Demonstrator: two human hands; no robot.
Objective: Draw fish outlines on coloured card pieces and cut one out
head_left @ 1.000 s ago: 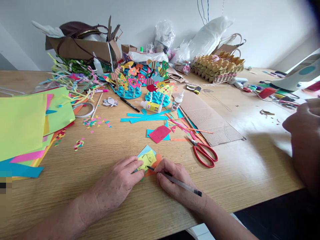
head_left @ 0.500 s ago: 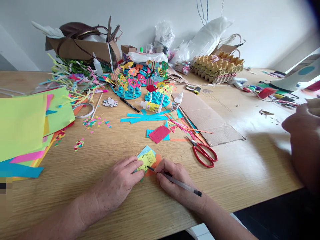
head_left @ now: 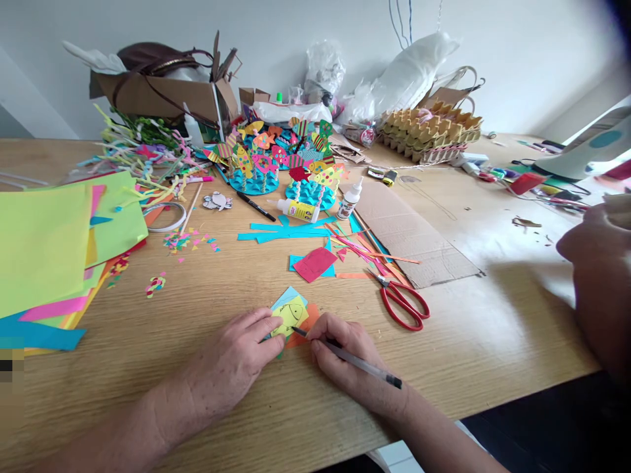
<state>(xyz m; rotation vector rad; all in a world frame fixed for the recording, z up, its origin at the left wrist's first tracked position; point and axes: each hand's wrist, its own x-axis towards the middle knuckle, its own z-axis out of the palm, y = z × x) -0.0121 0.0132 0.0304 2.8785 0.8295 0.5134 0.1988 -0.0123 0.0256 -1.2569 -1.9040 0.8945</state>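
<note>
A small yellow paper [head_left: 290,318] bears a fish drawn in black lines, over blue and orange paper pieces. My left hand [head_left: 246,341] holds its left side down on the table, thumb and fingers pressed on it. Closed round a pen [head_left: 362,362] with a clear barrel and black end cap, my right hand [head_left: 342,341] keeps the tip on the yellow paper at the lower edge of the fish. A red rounded paper piece [head_left: 314,264] lies beyond my hands on blue paper. To the right rest red-handled scissors [head_left: 405,303].
Coloured sheets [head_left: 44,249] are stacked at left. Paper-fish models [head_left: 254,182] stand behind glue bottles [head_left: 350,199], near a cardboard sheet [head_left: 409,236]. Egg trays [head_left: 428,131] and a box [head_left: 162,98] line the wall. Another person's hand [head_left: 591,256] is at the right edge.
The pen tip has moved slightly to the right along the lower edge of the fish, and my right hand has shifted a little with it. My left hand stays in place.
</note>
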